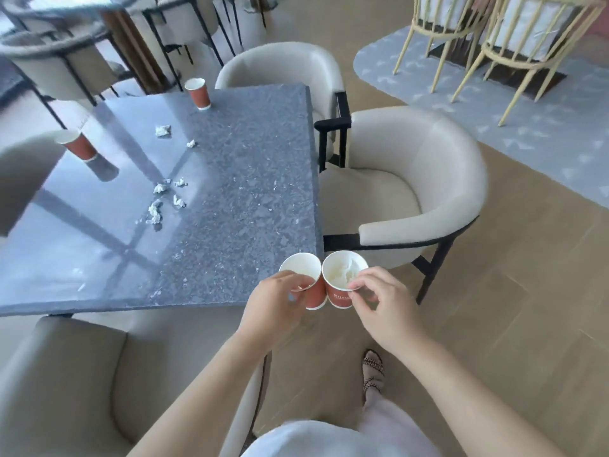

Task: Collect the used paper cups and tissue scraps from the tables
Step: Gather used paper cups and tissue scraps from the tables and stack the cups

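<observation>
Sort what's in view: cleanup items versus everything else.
Job: cup in left hand; tissue-filled cup in right hand; far cup; left-edge cup; tissue scraps on the table.

Not the job: cream armchairs; yellow chairs; rug.

The paper cups (342,280) I hold are matt rust outside and plain white within, the table (230,179) is polished, speckled grey stone that mirrors the light, the tissue scraps (155,211) look crumpled and soft, and the chair (418,179) wears smooth cream upholstery.
</observation>
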The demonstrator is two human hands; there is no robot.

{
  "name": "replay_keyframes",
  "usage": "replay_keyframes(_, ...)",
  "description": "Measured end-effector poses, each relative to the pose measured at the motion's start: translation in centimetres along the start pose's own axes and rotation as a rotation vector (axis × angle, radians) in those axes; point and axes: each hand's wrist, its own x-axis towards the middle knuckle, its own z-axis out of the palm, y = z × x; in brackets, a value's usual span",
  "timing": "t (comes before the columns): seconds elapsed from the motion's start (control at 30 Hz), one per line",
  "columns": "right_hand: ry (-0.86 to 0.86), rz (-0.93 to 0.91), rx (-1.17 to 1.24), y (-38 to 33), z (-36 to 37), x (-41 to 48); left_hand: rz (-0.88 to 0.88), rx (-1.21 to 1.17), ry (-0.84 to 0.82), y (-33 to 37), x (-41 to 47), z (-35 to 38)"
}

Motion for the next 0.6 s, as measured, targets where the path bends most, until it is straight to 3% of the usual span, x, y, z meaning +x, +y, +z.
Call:
replay_keyframes(0.33, -0.25, -0.228, 0.045, 4.3, 0.0, 14.8, -0.208, 0.056, 0.16, 1.6, 8.5, 0.4)
replay_keyframes(0.6, -0.485, -0.387, 0.113, 1.5, 5.6, 20.0, -0.403, 0.079, 0.317, -1.5, 8.4, -2.1)
